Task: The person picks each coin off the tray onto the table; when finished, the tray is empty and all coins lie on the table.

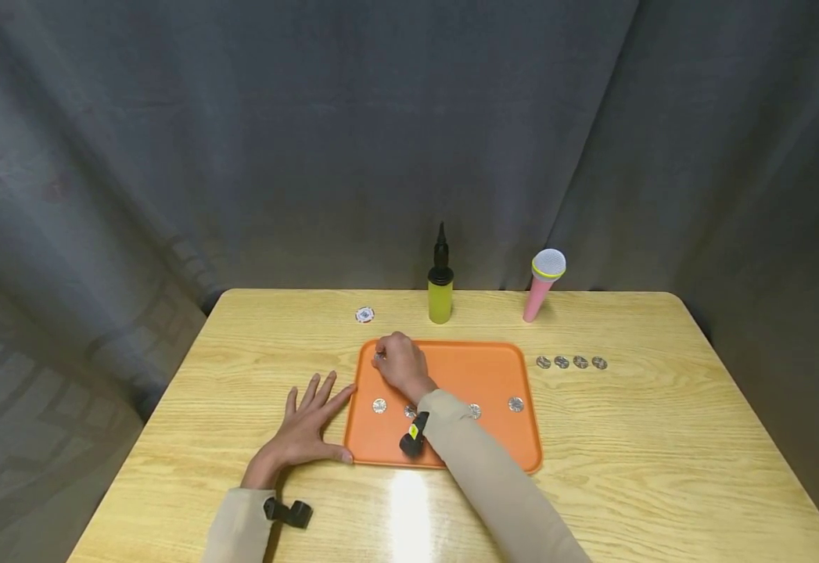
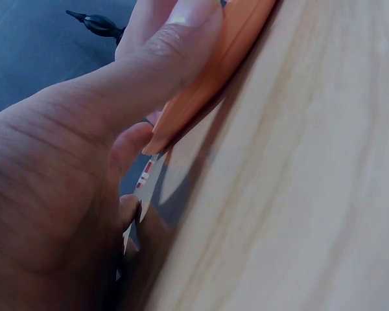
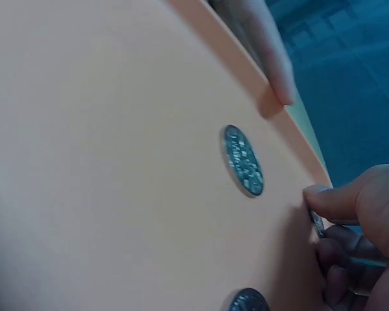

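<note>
Orange tray point(image 1: 471, 369): 4 coins point(image 1: 379, 406) vis. + 1 pinched.

Right hand point(image 1: 404, 364) partly hides coin point(image 1: 379, 356) on tray point(image 1: 468, 367) at 10 o'clock; right sleeve point(image 1: 504, 485) blocks 5. Can't read coin markings.

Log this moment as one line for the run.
right hand: pinching coin at far-left corner of tray | left hand: spread, touching tray edge | right of tray: four coins in row

left fingers point(image 2: 131, 146): at orange tray point(image 2: 198, 89) | wooden table point(image 2: 311, 162): beneath | black nozzle point(image 2: 98, 24): beyond
</note>
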`<action>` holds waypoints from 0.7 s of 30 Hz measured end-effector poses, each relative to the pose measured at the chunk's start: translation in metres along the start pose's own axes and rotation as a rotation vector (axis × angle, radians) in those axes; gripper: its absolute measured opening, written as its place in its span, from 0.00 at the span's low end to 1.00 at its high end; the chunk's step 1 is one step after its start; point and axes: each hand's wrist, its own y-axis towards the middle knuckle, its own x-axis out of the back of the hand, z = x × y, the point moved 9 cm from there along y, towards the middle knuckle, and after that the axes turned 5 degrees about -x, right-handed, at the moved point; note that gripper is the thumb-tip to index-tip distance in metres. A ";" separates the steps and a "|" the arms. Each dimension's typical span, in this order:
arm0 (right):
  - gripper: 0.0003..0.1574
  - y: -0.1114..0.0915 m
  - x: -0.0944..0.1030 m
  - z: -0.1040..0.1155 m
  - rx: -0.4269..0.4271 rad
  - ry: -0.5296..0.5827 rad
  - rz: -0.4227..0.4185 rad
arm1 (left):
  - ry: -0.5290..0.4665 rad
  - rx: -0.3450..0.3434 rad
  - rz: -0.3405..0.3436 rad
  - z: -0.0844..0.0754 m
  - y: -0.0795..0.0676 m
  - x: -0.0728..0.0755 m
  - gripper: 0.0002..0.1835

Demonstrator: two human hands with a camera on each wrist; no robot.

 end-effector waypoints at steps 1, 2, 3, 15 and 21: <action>0.03 0.000 0.000 0.001 -0.001 -0.012 -0.001 | 0.000 0.000 0.002 0.000 0.000 0.000 0.66; 0.04 0.000 -0.001 0.001 -0.003 -0.024 0.000 | -0.001 0.000 0.003 0.000 0.000 0.000 0.66; 0.04 0.000 -0.001 0.002 -0.003 -0.036 0.000 | -0.001 -0.001 0.002 -0.001 0.000 0.000 0.66; 0.07 0.001 -0.001 0.002 -0.036 -0.064 0.025 | -0.020 0.000 -0.014 0.003 0.000 -0.002 0.66; 0.10 0.000 -0.002 0.001 -0.037 -0.042 0.058 | -0.017 -0.006 -0.011 0.000 0.000 0.000 0.67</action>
